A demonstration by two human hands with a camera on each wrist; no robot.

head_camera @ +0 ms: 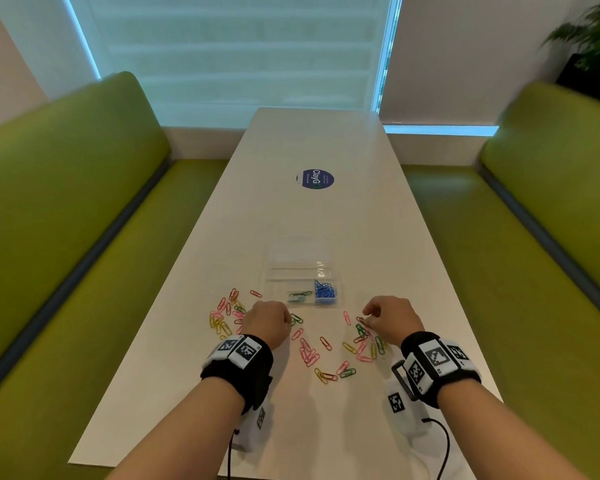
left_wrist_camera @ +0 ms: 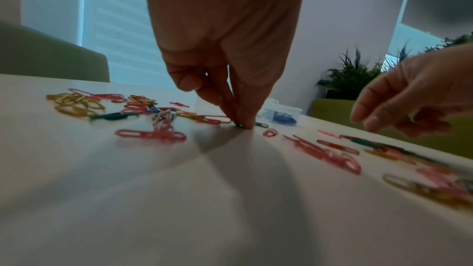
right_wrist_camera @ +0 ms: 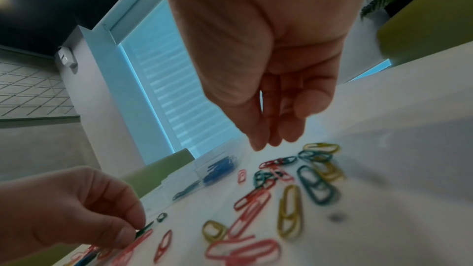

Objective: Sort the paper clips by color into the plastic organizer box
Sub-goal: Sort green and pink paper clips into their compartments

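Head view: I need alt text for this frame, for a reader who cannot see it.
Seen from above, the left hand pinches a green paper clip on a white table, while the right hand reaches over loose mixed clips. Just beyond, a clear organizer box holds blue clips and a few green clips in separate compartments.
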